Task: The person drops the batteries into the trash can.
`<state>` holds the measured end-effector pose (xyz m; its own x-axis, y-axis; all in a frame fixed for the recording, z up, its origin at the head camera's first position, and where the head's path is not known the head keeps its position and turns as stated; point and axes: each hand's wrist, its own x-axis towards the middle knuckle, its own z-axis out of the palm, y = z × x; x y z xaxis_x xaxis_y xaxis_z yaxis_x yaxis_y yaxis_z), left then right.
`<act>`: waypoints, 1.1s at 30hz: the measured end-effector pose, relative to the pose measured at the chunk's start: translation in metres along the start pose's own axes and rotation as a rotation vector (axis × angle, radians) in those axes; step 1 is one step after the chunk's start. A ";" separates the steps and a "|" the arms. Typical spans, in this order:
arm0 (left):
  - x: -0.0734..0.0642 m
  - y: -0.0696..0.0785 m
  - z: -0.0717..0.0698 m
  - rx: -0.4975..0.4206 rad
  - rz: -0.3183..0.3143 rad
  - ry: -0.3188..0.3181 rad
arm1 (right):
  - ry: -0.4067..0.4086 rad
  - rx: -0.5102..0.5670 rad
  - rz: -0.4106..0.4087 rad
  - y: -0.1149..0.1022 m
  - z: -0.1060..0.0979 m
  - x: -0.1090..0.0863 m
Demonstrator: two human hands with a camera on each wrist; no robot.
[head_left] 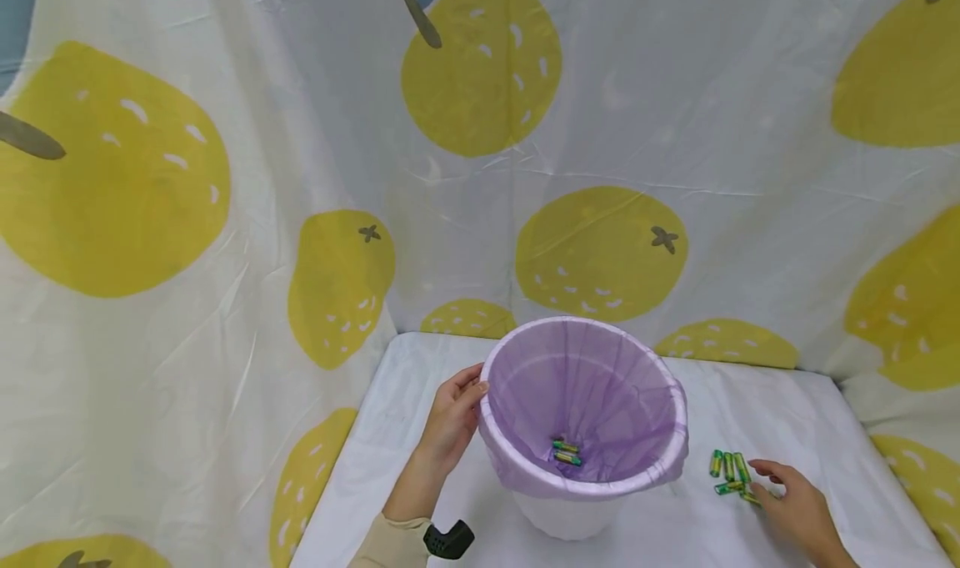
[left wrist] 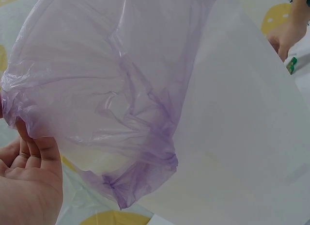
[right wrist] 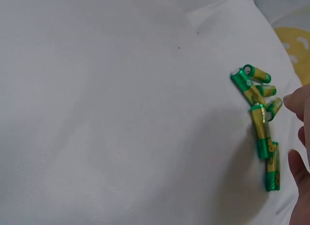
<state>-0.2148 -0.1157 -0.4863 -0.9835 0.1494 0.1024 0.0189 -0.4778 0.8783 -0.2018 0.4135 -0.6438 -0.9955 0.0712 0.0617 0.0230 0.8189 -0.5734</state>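
Bkgd: white cloth (head_left: pixel 468 243) w/ big yellow fruit prints (head_left: pixel 600 255) hangs behind and at both sides of the white-covered table (head_left: pixel 431 355). On the table, approx. mid, we have a white bin (head_left: pixel 566 514) w/ a sheer purple liner (head_left: pixel 615 384) folded over its rim and bunched outside. At the bottom of the liner we see min. two green-and-yellow batteries (head_left: pixel 567 458), lying side by side.

Our L hand (head_left: pixel 448 424) is closed on the bin's rim at its L side, thumb on top, other fingers bent round the outside w/ liner caught under them. We wear a beige sleeve (head_left: pixel 390 543) on that arm, w/ a black device (head_left: pixel 448 541) at the wrist.

R of the bin, well apart from it, is a loose group of approx. six loose batteries (head_left: pixel 729 466), same colors: three nearly parallel, the rest at angles nearer us. Our R hand (head_left: pixel 798 505) is at the group's R edge, thumb and index apart, part-open, nothing gripped AFAWCT. Fingertips are right beside the nearest batteries; can't tell re: actual contact.
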 end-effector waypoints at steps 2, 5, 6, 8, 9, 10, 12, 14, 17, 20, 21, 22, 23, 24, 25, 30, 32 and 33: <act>0.000 0.000 0.001 -0.002 -0.002 0.001 | -0.028 -0.004 0.033 0.007 0.004 -0.002; 0.000 0.000 0.002 -0.014 -0.005 0.016 | -0.098 -0.007 0.090 0.014 0.010 -0.002; 0.000 0.001 0.002 -0.018 -0.004 0.020 | -0.113 -0.006 0.108 0.015 0.012 -0.002; 0.000 0.001 0.003 -0.018 -0.004 0.020 | -0.144 -0.010 0.130 0.017 0.015 -0.001; 0.000 0.001 0.003 -0.019 -0.003 0.020 | -0.157 -0.015 0.132 0.017 0.016 -0.001; 0.000 0.001 0.003 -0.017 -0.003 0.021 | -0.167 -0.019 0.129 0.017 0.017 -0.001; -0.001 0.002 0.003 -0.018 -0.003 0.024 | -0.180 -0.025 0.117 0.017 0.017 0.000; -0.001 0.001 0.004 -0.020 -0.004 0.027 | -0.179 -0.034 0.098 0.018 0.015 0.000; -0.001 0.001 0.005 -0.026 -0.001 0.029 | -0.162 -0.040 0.084 0.020 0.013 -0.001; -0.001 0.001 0.005 -0.026 0.003 0.025 | -0.145 -0.054 0.099 0.021 0.012 -0.001; -0.001 0.001 0.004 -0.022 0.004 0.024 | -0.139 -0.054 0.106 0.021 0.013 -0.001; -0.001 0.001 0.004 -0.018 0.003 0.023 | -0.138 -0.058 0.106 0.021 0.013 -0.001; -0.001 0.001 0.003 -0.017 0.005 0.023 | -0.141 -0.060 0.114 0.020 0.013 -0.002; 0.000 0.000 0.003 -0.014 0.006 0.024 | -0.141 -0.064 0.109 0.019 0.012 -0.002; 0.000 0.000 0.003 -0.014 0.007 0.025 | -0.140 -0.068 0.098 0.019 0.012 -0.003; 0.000 0.001 0.003 -0.009 0.005 0.024 | -0.077 -0.093 0.016 0.023 0.011 -0.007; 0.000 0.001 0.003 -0.007 0.002 0.023 | -0.049 -0.095 -0.004 0.027 0.011 -0.009; 0.000 0.000 0.003 -0.004 0.001 0.023 | -0.038 -0.096 -0.005 0.028 0.011 -0.010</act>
<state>-0.2139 -0.1131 -0.4844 -0.9873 0.1289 0.0923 0.0190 -0.4817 0.8761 -0.1924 0.4290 -0.6698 -0.9984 0.0470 0.0319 0.0252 0.8701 -0.4922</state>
